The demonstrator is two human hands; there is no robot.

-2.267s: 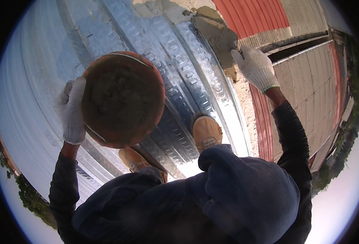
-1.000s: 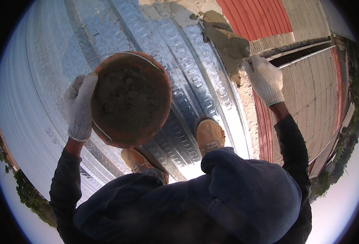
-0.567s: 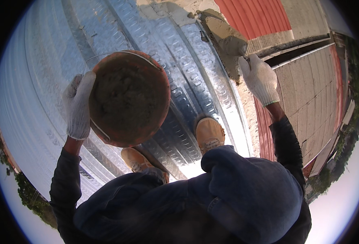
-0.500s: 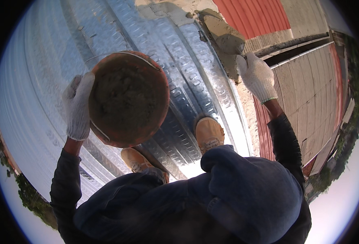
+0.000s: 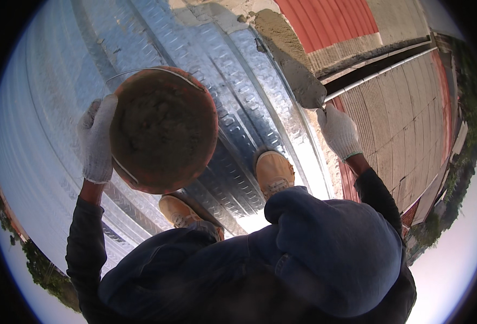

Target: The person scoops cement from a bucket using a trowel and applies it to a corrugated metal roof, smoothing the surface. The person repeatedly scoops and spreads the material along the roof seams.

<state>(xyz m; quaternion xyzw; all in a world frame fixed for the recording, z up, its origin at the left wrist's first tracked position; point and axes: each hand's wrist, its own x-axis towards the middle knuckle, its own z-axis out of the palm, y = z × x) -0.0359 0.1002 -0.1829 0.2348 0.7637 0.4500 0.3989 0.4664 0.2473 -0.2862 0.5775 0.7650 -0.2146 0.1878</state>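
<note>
Gleaming ribbed roof (image 5: pixel 238 86) (outdoors) beneath bucket (image 5: pixel 209 148)

The bucket (image 5: pixel 211 141) is reddish-orange, its mortar (image 5: pixel 162 121) grey-brown.

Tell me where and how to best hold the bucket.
Probably by its left rim, coming from the left, as the gloved left hand does. The bucket's round, open mouth faces up, so its edge suits a thumb on top and fingers outside; the wire handle also leans that way.
</note>
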